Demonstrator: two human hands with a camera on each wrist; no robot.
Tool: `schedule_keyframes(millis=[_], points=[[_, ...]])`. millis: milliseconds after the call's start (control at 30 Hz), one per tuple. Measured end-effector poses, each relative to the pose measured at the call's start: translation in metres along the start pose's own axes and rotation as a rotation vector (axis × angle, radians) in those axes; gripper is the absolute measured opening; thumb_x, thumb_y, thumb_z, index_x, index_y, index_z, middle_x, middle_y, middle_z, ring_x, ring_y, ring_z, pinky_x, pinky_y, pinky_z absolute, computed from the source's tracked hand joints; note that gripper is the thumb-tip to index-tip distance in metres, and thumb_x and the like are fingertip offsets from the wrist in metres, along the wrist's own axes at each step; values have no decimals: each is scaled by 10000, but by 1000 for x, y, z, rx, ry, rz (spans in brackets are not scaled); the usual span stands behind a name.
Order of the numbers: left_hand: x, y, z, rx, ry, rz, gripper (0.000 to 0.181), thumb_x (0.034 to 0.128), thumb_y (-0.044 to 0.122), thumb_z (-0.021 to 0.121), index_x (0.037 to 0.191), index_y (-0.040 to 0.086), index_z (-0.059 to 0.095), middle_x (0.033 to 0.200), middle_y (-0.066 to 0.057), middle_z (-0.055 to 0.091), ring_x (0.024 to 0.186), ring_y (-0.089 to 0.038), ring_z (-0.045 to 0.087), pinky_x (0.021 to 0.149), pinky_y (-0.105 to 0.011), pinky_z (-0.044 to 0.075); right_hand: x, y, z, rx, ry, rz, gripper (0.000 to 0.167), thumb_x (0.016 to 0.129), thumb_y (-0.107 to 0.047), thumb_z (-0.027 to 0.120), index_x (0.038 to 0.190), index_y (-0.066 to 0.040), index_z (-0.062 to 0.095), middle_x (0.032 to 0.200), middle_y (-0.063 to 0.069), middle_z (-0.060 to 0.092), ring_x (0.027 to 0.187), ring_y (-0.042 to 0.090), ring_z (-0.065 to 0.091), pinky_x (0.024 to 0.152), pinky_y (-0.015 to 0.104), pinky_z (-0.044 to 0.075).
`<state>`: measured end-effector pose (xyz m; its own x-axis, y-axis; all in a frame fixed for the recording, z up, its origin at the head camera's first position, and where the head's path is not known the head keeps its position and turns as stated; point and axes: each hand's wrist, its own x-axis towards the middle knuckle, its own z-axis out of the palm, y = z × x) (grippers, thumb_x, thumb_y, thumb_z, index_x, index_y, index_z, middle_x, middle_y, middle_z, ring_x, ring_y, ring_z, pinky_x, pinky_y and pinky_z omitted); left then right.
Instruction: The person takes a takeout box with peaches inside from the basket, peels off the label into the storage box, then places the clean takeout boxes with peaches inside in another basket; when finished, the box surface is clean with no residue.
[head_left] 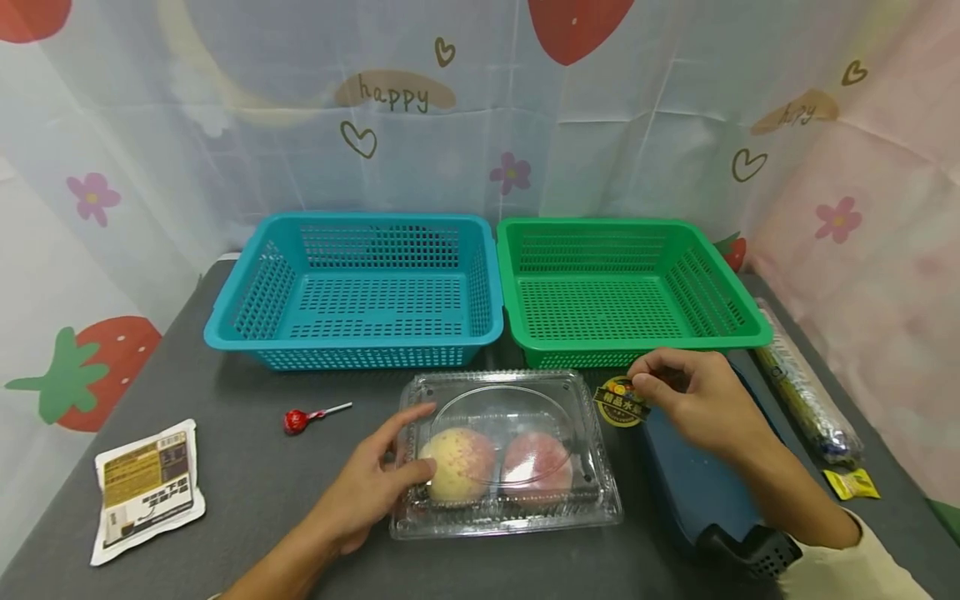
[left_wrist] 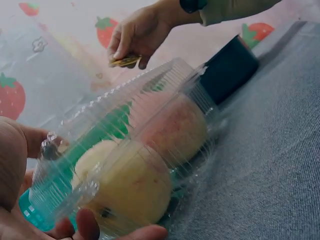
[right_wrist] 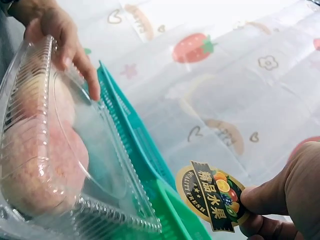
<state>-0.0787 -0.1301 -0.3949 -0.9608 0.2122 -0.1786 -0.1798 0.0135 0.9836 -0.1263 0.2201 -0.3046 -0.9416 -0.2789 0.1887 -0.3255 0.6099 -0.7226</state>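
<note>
A clear plastic clamshell box (head_left: 506,521) with its lid down holds a yellow-pink peach (head_left: 459,467) and a pinker peach (head_left: 537,467). My left hand (head_left: 367,479) grips the box's left side, thumb and fingers at its edge. Just right of the box, my right hand (head_left: 705,408) pinches a round black-and-gold fruit label (head_left: 619,402) between thumb and fingers. Close up in the right wrist view, the label (right_wrist: 212,197) shows printed fruit and "QUALITY FRESH". It is held clear of the box there.
Behind stand a blue basket (head_left: 352,343) and a green basket (head_left: 645,342). A dark blue case (head_left: 697,483) lies under my right forearm. Farther right are a long wrapped pack (head_left: 810,392) and a yellow candy (head_left: 851,483). A red lollipop (head_left: 296,422) and a white-brown packet (head_left: 147,492) lie left.
</note>
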Motion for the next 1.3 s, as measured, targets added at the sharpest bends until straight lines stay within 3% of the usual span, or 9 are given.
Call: schedule_keyframes(millis=[233,633,1000,1300], points=[[3,-5,-3,-80,-97,28,798,764,-42,731,1463,151,398,1017,-225,354,709,-312,646,503,-349,544,-3,20,-12,15,-12,-47,79,950,-73,620,955,-46,694,868,55,655,676,160,593,551,294,452],[4,-5,-7,-77,-143,52,786,771,-49,722,1460,134,392,979,-220,352,732,-304,645,494,-302,526,-8,71,-34,-8,-70,-28,75,940,-25,616,965,-2,682,873,55,647,695,152,602,599,265,476],[4,-6,-8,-79,-167,23,761,795,-24,708,1455,160,377,1128,-277,335,805,-321,636,539,-327,539,-9,114,-42,79,-338,-21,81,945,5,583,921,-10,659,835,33,639,731,132,585,644,294,510],[3,-7,-9,-70,-164,26,762,792,-21,712,1454,159,380,1132,-279,340,785,-298,626,506,-289,514,-10,136,-39,37,-426,46,118,977,-80,567,912,-35,655,804,11,598,691,144,520,586,295,440]])
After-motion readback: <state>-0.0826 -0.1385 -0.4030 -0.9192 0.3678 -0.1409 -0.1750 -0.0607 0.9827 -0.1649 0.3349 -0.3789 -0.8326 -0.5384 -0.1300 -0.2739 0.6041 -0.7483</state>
